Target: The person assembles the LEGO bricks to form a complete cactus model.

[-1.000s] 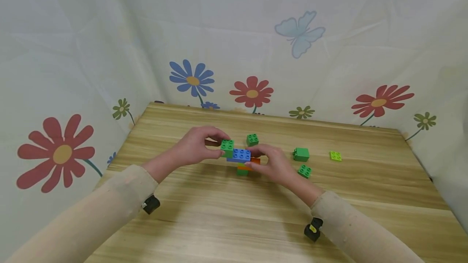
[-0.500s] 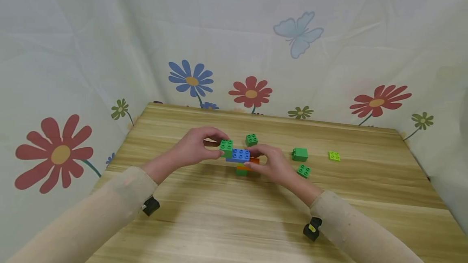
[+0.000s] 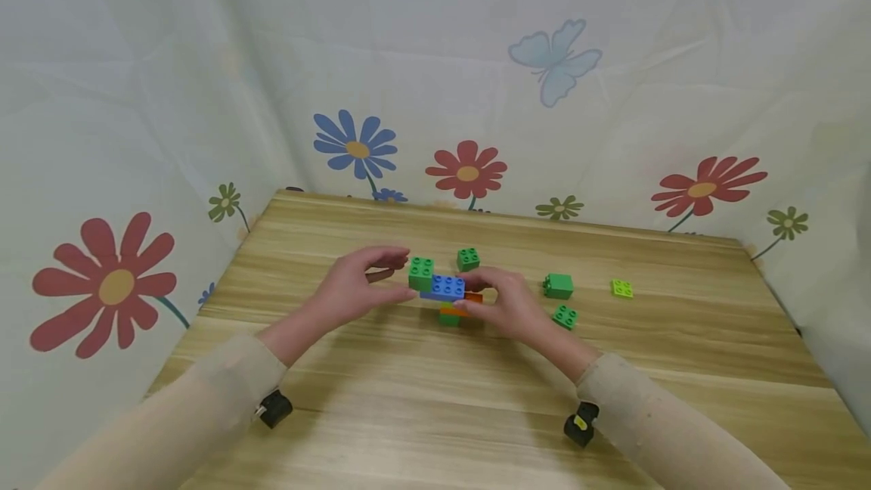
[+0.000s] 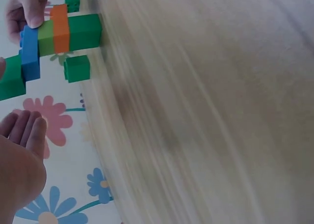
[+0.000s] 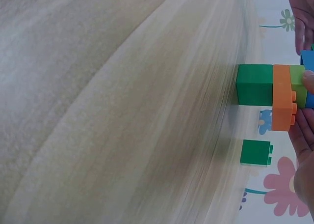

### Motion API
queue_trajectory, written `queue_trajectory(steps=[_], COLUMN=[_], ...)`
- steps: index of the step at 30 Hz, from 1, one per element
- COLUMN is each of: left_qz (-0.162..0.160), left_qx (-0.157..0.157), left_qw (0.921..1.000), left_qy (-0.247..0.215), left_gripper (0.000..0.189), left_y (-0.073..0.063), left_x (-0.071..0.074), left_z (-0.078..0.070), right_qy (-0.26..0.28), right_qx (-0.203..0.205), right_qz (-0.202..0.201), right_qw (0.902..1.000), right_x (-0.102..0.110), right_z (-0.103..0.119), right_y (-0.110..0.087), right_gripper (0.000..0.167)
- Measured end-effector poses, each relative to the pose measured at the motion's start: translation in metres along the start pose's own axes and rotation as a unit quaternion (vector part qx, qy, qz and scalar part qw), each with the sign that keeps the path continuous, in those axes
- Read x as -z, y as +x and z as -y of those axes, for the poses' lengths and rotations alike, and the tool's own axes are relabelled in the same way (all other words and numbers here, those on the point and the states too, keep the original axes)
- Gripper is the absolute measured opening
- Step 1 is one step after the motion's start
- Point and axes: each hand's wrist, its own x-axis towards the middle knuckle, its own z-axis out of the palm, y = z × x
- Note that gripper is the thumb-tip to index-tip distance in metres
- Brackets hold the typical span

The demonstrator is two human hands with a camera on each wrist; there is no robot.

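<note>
A stack of toy building bricks stands on the table: a green brick [image 5: 254, 85] at the bottom, then an orange brick [image 5: 280, 98], a lime brick [image 4: 46, 39] and a long blue brick [image 3: 447, 288]. On the blue brick's left end sits another green brick [image 3: 421, 275], overhanging. My right hand [image 3: 506, 305] pinches the blue brick at its right end, thumb in front and fingers behind. Just left of the upper green brick is my left hand [image 3: 357, 286], its fingers spread away from the brick and its thumb close to the brick's lower edge; whether the thumb touches cannot be told.
Behind the stack stands a loose green brick [image 3: 468, 258]. To the right lie a green brick on its side [image 3: 559, 286], another green brick [image 3: 565, 316] and a flat lime brick [image 3: 622, 288]. A flowered curtain [image 3: 422, 59] hangs behind the wooden table [image 3: 408, 414].
My left hand has let go of the upper green brick and drawn back slightly to the left. The brick stays on the blue one. The right hand keeps its hold.
</note>
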Motion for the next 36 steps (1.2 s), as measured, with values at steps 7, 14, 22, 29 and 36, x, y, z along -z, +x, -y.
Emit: queue_trajectory(steps=[7, 14, 22, 29, 36], left_qz=[-0.034, -0.07, -0.096, -0.092, -0.089], left_qx=[0.039, 0.076, 0.067, 0.061, 0.054], left_qw=[0.9983, 0.9943, 0.9921, 0.9913, 0.9925], left_qy=[-0.026, -0.028, -0.044, -0.071, -0.065], left_gripper=[0.074, 0.072, 0.067, 0.064, 0.069], left_y=[-0.012, -0.028, -0.044, -0.05, -0.052], left_x=[-0.016, -0.031, -0.052, -0.076, -0.095], left_z=[0.01, 0.011, 0.011, 0.004, -0.007], right_qy=[-0.003, -0.01, -0.009, -0.002, 0.006], right_qx=[0.003, 0.003, 0.013, 0.0, 0.004], right_qz=[-0.012, -0.032, -0.04, -0.022, -0.04], right_qw=[0.9999, 0.9995, 0.9991, 0.9998, 0.9992], right_x=[-0.001, -0.004, -0.008, -0.003, 0.007], right_z=[0.0, 0.0, -0.001, 0.003, 0.002], right_y=[0.0, -0.001, -0.001, -0.003, -0.009], right_gripper=[0.04, 0.039, 0.04, 0.042, 0.039])
